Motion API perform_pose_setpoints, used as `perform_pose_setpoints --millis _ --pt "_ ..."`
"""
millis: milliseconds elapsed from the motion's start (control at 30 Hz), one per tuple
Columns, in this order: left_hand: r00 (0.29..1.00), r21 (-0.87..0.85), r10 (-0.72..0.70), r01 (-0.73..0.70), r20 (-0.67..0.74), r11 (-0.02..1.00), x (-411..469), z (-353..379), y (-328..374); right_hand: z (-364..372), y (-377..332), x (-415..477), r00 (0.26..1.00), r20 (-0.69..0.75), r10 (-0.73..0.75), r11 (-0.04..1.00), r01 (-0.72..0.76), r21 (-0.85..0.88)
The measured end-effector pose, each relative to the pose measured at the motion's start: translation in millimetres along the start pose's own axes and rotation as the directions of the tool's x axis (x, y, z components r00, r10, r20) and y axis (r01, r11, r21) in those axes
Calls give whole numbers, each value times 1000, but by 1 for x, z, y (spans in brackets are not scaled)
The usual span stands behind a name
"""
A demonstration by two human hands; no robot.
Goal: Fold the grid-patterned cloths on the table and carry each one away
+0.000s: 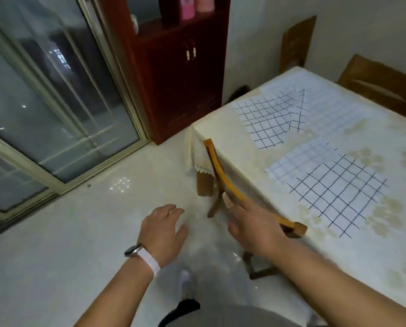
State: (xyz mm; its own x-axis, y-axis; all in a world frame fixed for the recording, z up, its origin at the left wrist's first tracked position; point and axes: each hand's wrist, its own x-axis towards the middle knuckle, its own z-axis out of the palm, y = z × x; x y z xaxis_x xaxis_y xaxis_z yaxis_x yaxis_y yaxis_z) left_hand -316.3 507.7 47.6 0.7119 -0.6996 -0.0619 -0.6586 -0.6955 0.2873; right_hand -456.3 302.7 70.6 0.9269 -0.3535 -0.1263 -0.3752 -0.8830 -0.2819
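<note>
Wooden chair (221,178) mostly hidden under table (232,135) — left hand (164,232), right hand (254,230) loose-fingered, empty

No legible text, label, brand or number is visible. The pink containers (188,10) on the cabinet (173,74) shelf carry markings too blurred to read.

A dark-faced watch (131,250) on a white strap (150,261) sits just behind the left grip (165,232), both forearms (117,291) are bare, and grey clothing (232,316) shows nearer the body.
</note>
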Motion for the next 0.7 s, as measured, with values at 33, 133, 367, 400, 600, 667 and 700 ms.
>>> perform_pose_setpoints --millis 33,133,367,400,600,667,700 --pt "999 -11 35 -35 -10 999 17 -5 -8 -1 -2 10 1000 9 26 1000 -26 -15" --pt "990 -47 139 -139 4 989 70 -17 -22 -8 -11 35 989 46 144 990 -144 -4" --pt "903 -148 430 -425 2 893 153 -18 13 -18 -11 43 927 -35 373 928 -373 6" --pt "886 -163 464 -458 -6 874 159 -16 21 -20 -7 41 912 -45 408 913 -408 8" --pt "804 -172 594 -582 26 795 181 -8 58 -32 19 31 811 -112 574 819 -571 59" --pt "778 -163 624 -608 72 777 188 -3 69 -33 26 27 783 -133 608 794 -602 84" --pt "764 -157 638 -621 101 768 191 0 75 -33 31 25 771 -139 622 783 -614 98"
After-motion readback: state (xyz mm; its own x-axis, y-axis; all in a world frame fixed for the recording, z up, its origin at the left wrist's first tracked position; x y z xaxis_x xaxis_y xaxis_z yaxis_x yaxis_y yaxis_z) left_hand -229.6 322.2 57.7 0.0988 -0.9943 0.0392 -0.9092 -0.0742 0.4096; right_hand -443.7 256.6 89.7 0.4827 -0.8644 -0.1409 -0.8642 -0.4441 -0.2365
